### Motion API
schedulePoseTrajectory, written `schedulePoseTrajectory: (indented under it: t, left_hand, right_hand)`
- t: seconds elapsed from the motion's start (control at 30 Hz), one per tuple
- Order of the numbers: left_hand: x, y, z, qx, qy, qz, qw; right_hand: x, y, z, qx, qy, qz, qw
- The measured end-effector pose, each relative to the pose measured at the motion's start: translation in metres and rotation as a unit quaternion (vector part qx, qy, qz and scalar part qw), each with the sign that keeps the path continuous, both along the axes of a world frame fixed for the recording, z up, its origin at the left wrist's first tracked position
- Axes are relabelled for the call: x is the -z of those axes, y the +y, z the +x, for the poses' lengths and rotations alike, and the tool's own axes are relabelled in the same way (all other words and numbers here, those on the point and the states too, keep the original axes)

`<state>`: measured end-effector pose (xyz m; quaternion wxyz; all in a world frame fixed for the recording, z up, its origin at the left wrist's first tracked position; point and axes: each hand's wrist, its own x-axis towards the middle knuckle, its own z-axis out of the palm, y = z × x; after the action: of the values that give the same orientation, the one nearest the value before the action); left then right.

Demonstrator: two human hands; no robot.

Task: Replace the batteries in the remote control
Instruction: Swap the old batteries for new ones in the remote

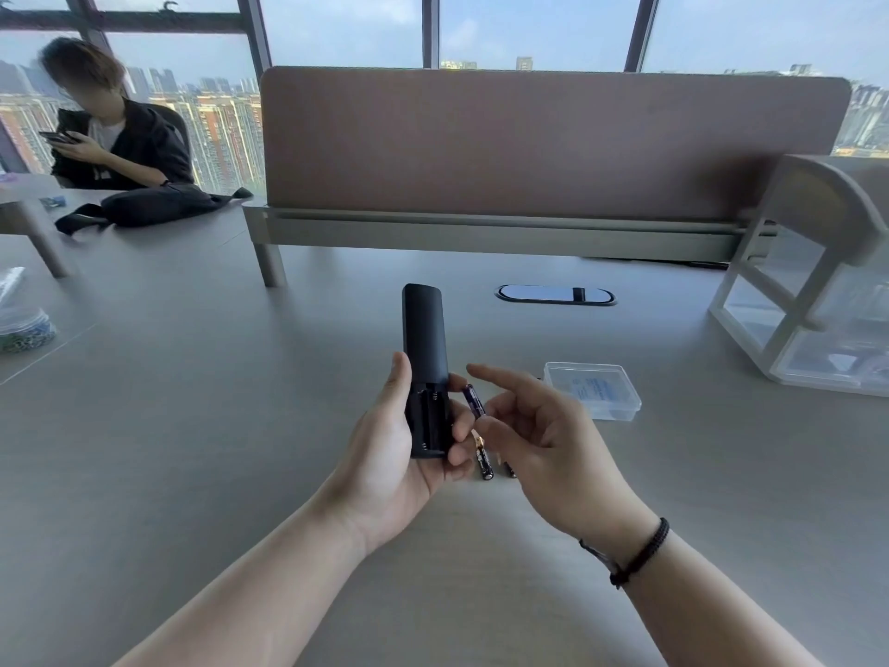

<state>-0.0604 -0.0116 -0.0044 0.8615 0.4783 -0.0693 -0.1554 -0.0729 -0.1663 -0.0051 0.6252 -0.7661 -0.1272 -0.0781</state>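
- The left hand (385, 454) grips the remote (424, 373) above the worktop (192, 426), slots open.
- The right hand (543, 430) pinches a battery (474, 401) beside it.
- Match plus and minus, then push it in gently.

Grey tabletop (192, 426), two dark batteries (485, 462) lying between and just below the hands, clear lidded plastic box (592, 389) beyond the right hand (543, 440), oval cable grommet (555, 295) farther out, clear organiser (808, 305) far right.

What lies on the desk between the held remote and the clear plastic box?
In the head view, two batteries lie on the desk there; above them the right hand pinches a purple battery beside the remote, short of the box.
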Motion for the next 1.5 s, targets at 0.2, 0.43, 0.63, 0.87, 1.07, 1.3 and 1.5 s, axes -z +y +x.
schedulePoseTrajectory:
  t: [0.2,0.43,0.63,0.87,1.07,1.3,1.5]
  left_hand:
    - [0.000,-0.001,-0.002,0.000,-0.006,0.030,1.000]
    - [0.005,-0.004,-0.002,0.016,-0.004,0.055,0.998]
    - [0.008,-0.007,-0.004,0.023,-0.001,0.058,0.998]
    - [0.003,-0.008,-0.009,0.005,-0.012,0.061,0.998]
    - [0.002,-0.009,-0.010,-0.020,0.009,0.062,0.998]
    - [-0.001,-0.004,-0.008,-0.015,0.078,-0.006,0.997]
    - [0.001,-0.007,-0.008,-0.025,0.115,-0.025,0.993]
  right_hand:
    - [-0.004,0.004,-0.003,0.010,-0.028,0.082,0.996]
    - [-0.007,0.008,-0.010,-0.005,0.002,0.188,0.982]
    - [0.000,0.016,-0.012,-0.016,-0.013,0.138,0.990]
    - [0.002,0.019,-0.016,0.034,-0.056,0.061,0.996]
    - [0.006,0.021,-0.017,0.071,-0.107,-0.026,0.991]
    - [0.005,0.017,-0.015,0.056,-0.151,-0.122,0.979]
    - [0.008,0.016,-0.012,0.040,-0.155,-0.147,0.976]
